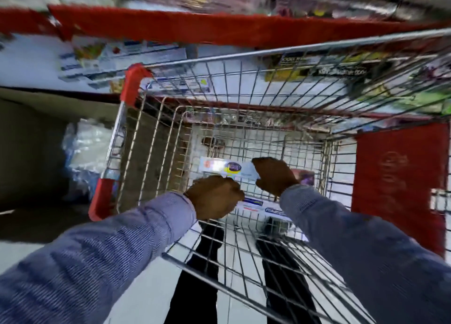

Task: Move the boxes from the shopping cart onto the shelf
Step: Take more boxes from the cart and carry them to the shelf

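Down in the cart (pixel 244 55) — right hand (pixel 274 176) seemingly pinching a box (pixel 227 168), left hand (pixel 214 198) curled, grip unclear.

Blue finely striped sleeves (pixel 102 257), black trousers (pixel 195 287)

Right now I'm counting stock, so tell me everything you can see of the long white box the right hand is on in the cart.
The long white cardboard box is slim and rectangular, with a dark blue oval logo on yellow and an orange mark at its left end; the print is too blurred to read. It lies roughly level, low inside the silver wire shopping cart. The right hand covers its right end in a closed grip; the left hand is at its near edge, contact unclear.
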The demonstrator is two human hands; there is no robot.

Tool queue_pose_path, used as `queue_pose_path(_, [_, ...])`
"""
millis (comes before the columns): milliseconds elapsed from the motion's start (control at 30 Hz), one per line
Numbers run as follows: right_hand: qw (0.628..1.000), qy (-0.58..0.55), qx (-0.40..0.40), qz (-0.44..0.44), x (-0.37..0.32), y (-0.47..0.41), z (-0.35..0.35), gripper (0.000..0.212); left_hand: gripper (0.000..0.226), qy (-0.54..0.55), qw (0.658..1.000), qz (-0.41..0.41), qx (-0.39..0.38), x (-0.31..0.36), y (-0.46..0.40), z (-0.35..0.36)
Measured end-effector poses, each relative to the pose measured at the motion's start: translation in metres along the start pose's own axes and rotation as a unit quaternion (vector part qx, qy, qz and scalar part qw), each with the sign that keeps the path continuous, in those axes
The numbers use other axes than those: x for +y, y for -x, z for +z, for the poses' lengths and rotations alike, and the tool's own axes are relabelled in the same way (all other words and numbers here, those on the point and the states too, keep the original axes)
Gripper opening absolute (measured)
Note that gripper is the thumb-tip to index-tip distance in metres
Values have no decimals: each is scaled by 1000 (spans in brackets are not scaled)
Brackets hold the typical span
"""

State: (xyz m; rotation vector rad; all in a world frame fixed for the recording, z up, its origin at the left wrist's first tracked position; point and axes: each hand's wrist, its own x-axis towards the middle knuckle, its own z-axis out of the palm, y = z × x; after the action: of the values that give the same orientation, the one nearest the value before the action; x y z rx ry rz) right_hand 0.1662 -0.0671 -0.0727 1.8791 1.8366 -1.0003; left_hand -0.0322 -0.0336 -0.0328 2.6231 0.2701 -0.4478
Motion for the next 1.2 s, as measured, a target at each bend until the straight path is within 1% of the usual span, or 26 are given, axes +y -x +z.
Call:
queue_pose_path(33, [1000, 2, 12, -3, 5, 5, -7, 55, 15, 26, 1000, 3, -17, 1, -6, 5])
queue_pose_path(100, [999, 1, 37, -5, 16, 17, -23, 55, 18, 45, 995, -60, -71, 7, -17, 10])
queue_pose_path(200, [997, 13, 76, -9, 25, 32, -47, 55, 50, 14, 987, -75, -145, 9, -30, 29])
queue_pose_path(233, [996, 20, 91, -14, 25, 36, -54, 54, 55, 4, 984, -85, -154, 9, -32, 32])
queue_pose_path(267, [994, 29, 106, -18, 29, 40, -61, 53, 55, -2, 984, -101, -147, 8, -37, 36])
queue_pose_path(300, [992, 29, 121, -22, 26, 43, -70, 53, 49, 12, 980, -119, -157, 8, -40, 38])
queue_pose_path(333, [990, 27, 133, -27, 22, 43, -74, 53, 40, 28, 975, -146, -165, 7, -38, 38])
queue_pose_path(367, [988, 27, 151, -27, 30, 58, -87, 53, 29, 29, 974, -165, -154, 15, -48, 29])
queue_pose_path(400, [986, 20, 163, -31, 28, 62, -94, 54, 21, 31, 971, -172, -160, 18, -47, 21])
queue_pose_path(467, [982, 8, 188, -34, 24, 67, -111, 54, 21, 52, 976, -184, -108, 16, -46, 14])
queue_pose_path(533, [978, 19, 201, -47, 18, 78, -133, 57, 33, 84, 978, -185, -48, 17, -40, -7])
queue_pose_path(567, [978, 18, 204, -47, 14, 85, -145, 59, 36, 108, 978, -179, -15, 22, -34, -22])
queue_pose_path(600, [976, 15, 213, -50, 10, 93, -163, 59, 38, 110, 980, -166, 18, 27, -27, -42])
queue_pose_path(733, [963, 53, 258, -65, -11, 133, -236, 48, 57, 49, 980, -133, 140, 49, 2, -129])
queue_pose_path(833, [954, 66, 282, -77, -32, 171, -305, 43, 60, -6, 969, -124, 213, 68, 27, -203])
queue_pose_path(933, [942, 76, 314, -85, -52, 212, -369, 45, 66, -38, 956, -113, 269, 89, 59, -275])
queue_pose_path(1000, [933, 89, 334, -96, -62, 230, -402, 43, 71, -45, 945, -91, 312, 93, 71, -311])
queue_pose_path(1033, [930, 94, 343, -95, -66, 242, -422, 42, 72, -51, 941, -92, 321, 94, 77, -332])
queue_pose_path(1100, [921, 102, 365, -90, -76, 267, -458, 41, 71, -48, 935, -102, 336, 95, 91, -372])
queue_pose_path(1167, [916, 91, 376, -103, -80, 280, -485, 39, 70, -44, 929, -87, 357, 92, 97, -403])
queue_pose_path(1200, [910, 87, 390, -112, -82, 289, -502, 42, 66, -46, 925, -75, 370, 95, 102, -425])
